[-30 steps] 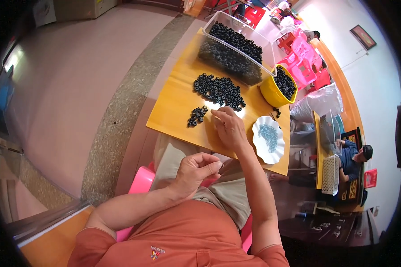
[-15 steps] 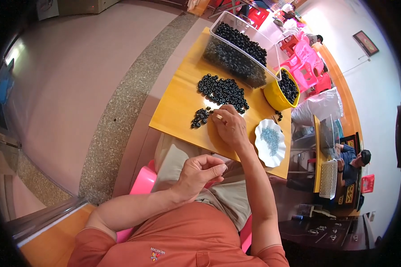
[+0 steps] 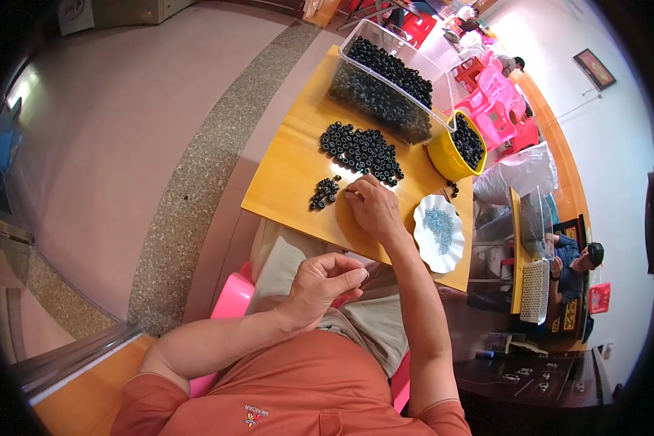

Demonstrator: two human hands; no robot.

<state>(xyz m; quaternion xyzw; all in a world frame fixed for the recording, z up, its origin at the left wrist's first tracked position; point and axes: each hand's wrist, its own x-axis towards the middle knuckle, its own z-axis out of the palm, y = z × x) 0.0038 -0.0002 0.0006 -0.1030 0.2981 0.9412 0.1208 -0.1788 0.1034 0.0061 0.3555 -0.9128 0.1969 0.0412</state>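
Note:
My left hand is closed in a pinch above my lap, its thumb tip against the fingers. Something tiny and dark may show at the fingertips, too small to name. My right hand reaches over the wooden table, fingers curled and pinched close to its surface. What it holds, if anything, is hidden. Just left of its fingertips lies a small cluster of black ring-shaped pieces. Beyond it spreads a larger group of black rings. A white scalloped dish with small pale-blue bits stands right of my right wrist.
A clear plastic bin full of black pieces stands at the table's far end. Beside it is a yellow tub of black pieces. A few loose black pieces lie near the tub. A person sits at another table on the right.
My right hand has drawn slightly away from the small black cluster, and its fingers have curled in. A black piece near its fingertips no longer shows. My left hand stays almost still.

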